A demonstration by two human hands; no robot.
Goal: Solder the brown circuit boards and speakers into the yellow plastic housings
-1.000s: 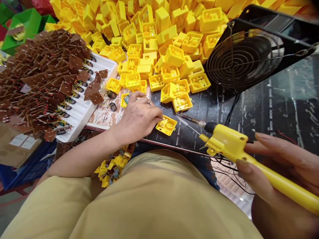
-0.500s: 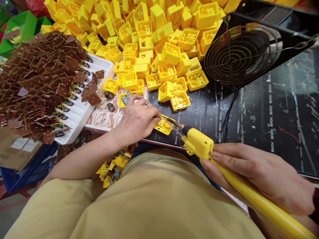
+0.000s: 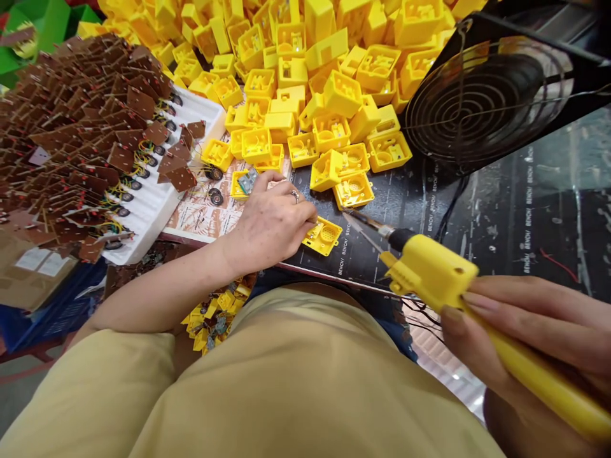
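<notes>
Nearest, the right hand (image 3: 539, 324) is holding a yellow soldering tool (image 3: 439, 270), its grip wrapping the smooth handle; that stiff plastic is offering the sensible hold, since the metal tip (image 3: 380, 229) is possibly running hot. Farther on, a small yellow casing (image 3: 328, 236) is lying open side up on the black desk (image 3: 487, 222), near its front edge, the left hand (image 3: 270, 219) covering one end. That hand's grip is hiding under the knuckles, so I cannot tell whether it is pinching or merely pressing. Being thin plastic, the casing is probably weighing little and sliding readily, its outer rim suiting fingertips best. Beyond, more casings (image 3: 293, 71) are lying heaped beside a black fan (image 3: 477, 114).
</notes>
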